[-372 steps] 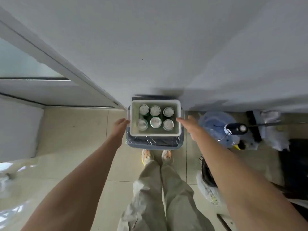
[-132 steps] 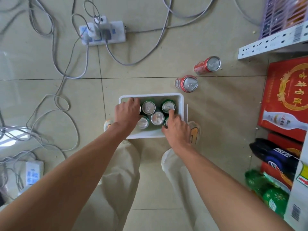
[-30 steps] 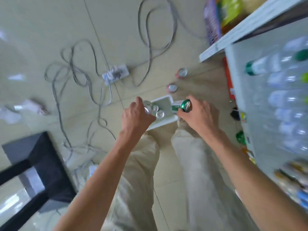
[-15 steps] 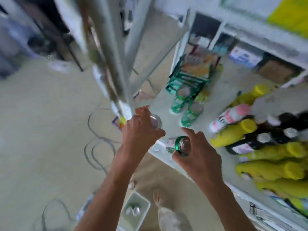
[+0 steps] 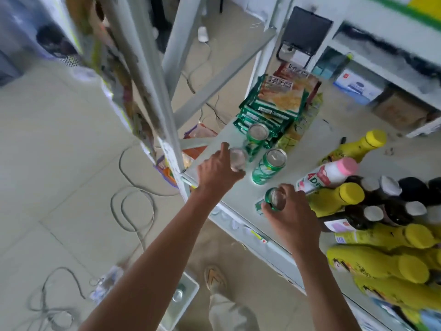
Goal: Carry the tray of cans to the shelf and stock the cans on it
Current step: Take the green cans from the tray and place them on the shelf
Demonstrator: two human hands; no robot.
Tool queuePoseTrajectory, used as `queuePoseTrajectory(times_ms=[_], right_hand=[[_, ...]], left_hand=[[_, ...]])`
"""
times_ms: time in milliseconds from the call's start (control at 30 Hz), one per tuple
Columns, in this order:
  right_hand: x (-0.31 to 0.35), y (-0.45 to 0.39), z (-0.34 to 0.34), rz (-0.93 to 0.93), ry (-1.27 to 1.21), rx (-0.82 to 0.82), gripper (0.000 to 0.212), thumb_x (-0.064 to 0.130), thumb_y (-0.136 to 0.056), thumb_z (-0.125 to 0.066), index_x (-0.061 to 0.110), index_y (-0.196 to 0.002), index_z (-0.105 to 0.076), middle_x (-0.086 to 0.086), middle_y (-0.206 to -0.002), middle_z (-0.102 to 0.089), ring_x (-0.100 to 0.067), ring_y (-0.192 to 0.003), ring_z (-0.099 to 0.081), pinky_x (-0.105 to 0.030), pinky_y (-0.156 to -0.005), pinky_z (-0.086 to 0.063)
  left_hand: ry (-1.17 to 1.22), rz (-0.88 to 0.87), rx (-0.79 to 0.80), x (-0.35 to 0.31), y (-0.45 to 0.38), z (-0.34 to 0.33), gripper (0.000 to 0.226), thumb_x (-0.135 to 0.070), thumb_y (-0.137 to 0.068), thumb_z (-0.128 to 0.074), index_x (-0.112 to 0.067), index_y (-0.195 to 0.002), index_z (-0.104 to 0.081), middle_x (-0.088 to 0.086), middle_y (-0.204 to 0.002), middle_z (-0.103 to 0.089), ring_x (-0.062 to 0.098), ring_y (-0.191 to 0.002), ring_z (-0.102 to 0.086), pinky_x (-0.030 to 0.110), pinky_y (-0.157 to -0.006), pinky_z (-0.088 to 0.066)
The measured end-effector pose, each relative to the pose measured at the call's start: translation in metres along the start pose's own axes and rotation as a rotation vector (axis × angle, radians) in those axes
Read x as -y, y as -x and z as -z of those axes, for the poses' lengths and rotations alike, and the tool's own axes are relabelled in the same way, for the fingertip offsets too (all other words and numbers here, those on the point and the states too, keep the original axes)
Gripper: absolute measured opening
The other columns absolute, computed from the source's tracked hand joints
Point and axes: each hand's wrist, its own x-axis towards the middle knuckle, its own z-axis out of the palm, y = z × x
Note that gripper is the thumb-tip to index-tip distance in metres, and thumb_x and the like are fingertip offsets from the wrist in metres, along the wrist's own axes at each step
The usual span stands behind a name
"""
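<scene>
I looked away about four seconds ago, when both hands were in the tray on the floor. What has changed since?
Each hand took a green can out of the tray and lifted it to the shelf. The left hand now holds its can beside two cans already standing there; the right hand holds its can near the bottles. The tray stays on the floor with cans left in it.

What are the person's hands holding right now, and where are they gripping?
Each holds a can. The left hand grips a can around its upper side, and the right hand grips a green can around its body near the top.
</scene>
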Motion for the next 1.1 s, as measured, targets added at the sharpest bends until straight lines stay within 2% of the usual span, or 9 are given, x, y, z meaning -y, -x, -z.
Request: queuePoseTrajectory(times_ms=[133,267,367,467,600,733,867,967,1100], right_hand=[[-0.003,0.038,0.014,0.098,0.235,-0.090,0.078,0.057,-0.074,-0.074,0.030,-0.138,-0.041,-0.010,-0.122,-0.053,-0.039,-0.097,-0.066,-0.041,-0.063,-0.048],[0.009,0.096,-0.027,0.328,0.318,-0.079,0.040,0.046,-0.078,-0.073,0.023,-0.108,-0.060,-0.002,-0.091,-0.064,-0.030,-0.077,-0.069,-0.034,-0.052,-0.043],[0.012,0.127,-0.136,0.550,0.382,0.263,0.030,0.048,-0.080,-0.072,0.027,-0.099,-0.063,0.004,-0.082,-0.069,-0.025,-0.070,-0.071,-0.034,-0.051,-0.048],[0.003,0.142,-0.286,0.696,0.549,0.648,0.030,0.046,-0.086,-0.061,0.029,-0.111,-0.058,0.002,-0.100,-0.068,-0.027,-0.092,-0.069,-0.036,-0.068,-0.053],[-0.025,0.128,-0.511,0.995,0.693,0.857,0.056,0.023,-0.083,-0.055,0.027,-0.137,-0.041,-0.012,-0.126,-0.054,-0.040,-0.107,-0.062,-0.047,-0.086,-0.054],[-0.024,0.111,-0.671,1.462,0.856,0.787,0.057,0.002,-0.081,-0.040,0.018,-0.135,-0.049,-0.016,-0.115,-0.055,-0.037,-0.079,-0.068,-0.044,-0.060,-0.054],[-0.021,0.113,-0.758,1.736,1.002,0.788,0.062,0.003,-0.083,-0.059,0.028,-0.137,-0.041,-0.010,-0.122,-0.052,-0.030,-0.069,-0.070,-0.036,-0.050,-0.038],[-0.029,0.126,-0.788,1.824,0.884,0.765,0.056,0.012,-0.087,-0.060,0.029,-0.136,-0.038,-0.006,-0.119,-0.054,-0.032,-0.060,-0.065,-0.036,-0.046,-0.034],[-0.052,0.141,-0.794,1.909,0.653,0.677,0.037,0.037,-0.092,-0.037,0.019,-0.123,-0.049,-0.011,-0.122,-0.056,-0.030,-0.056,-0.062,-0.034,-0.042,-0.029]], left_hand=[[0.081,0.029,-0.057,0.028,0.038,0.007,0.073,-0.053,-0.081,-0.071,-0.022,-0.138,-0.038,0.006,-0.119,-0.066,0.031,-0.086,-0.068,0.037,-0.063,-0.050],[0.176,0.180,-0.280,0.091,0.126,0.002,0.035,-0.044,-0.085,-0.057,-0.031,-0.116,-0.052,-0.010,-0.108,-0.068,0.021,-0.083,-0.069,0.037,-0.062,-0.055],[0.210,0.506,-0.273,0.168,0.212,-0.057,0.023,-0.040,-0.082,-0.053,-0.027,-0.101,-0.058,-0.006,-0.092,-0.069,0.026,-0.076,-0.066,0.033,-0.055,-0.050],[0.273,0.896,-0.115,0.245,0.297,-0.164,0.020,-0.038,-0.085,-0.054,-0.024,-0.099,-0.059,-0.002,-0.095,-0.072,0.031,-0.084,-0.067,0.035,-0.060,-0.049],[0.298,1.053,0.028,0.325,0.359,-0.325,0.048,-0.044,-0.085,-0.061,-0.024,-0.128,-0.051,0.000,-0.119,-0.065,0.032,-0.094,-0.067,0.036,-0.069,-0.049],[0.363,1.170,0.100,0.385,0.363,-0.464,0.076,-0.059,-0.077,-0.067,-0.025,-0.138,-0.035,0.002,-0.125,-0.054,0.035,-0.097,-0.066,0.035,-0.067,-0.042],[0.380,1.215,0.163,0.417,0.363,-0.567,0.096,-0.068,-0.069,-0.071,-0.026,-0.144,-0.027,0.008,-0.116,-0.059,0.038,-0.093,-0.068,0.039,-0.066,-0.046],[0.434,1.287,0.045,0.425,0.353,-0.600,0.083,-0.062,-0.072,-0.072,-0.021,-0.132,-0.033,0.006,-0.108,-0.066,0.039,-0.085,-0.070,0.039,-0.062,-0.050],[0.505,1.397,-0.146,0.430,0.343,-0.613,0.071,-0.062,-0.075,-0.066,-0.018,-0.120,-0.034,-0.001,-0.101,-0.061,0.035,-0.081,-0.069,0.035,-0.053,-0.039]])
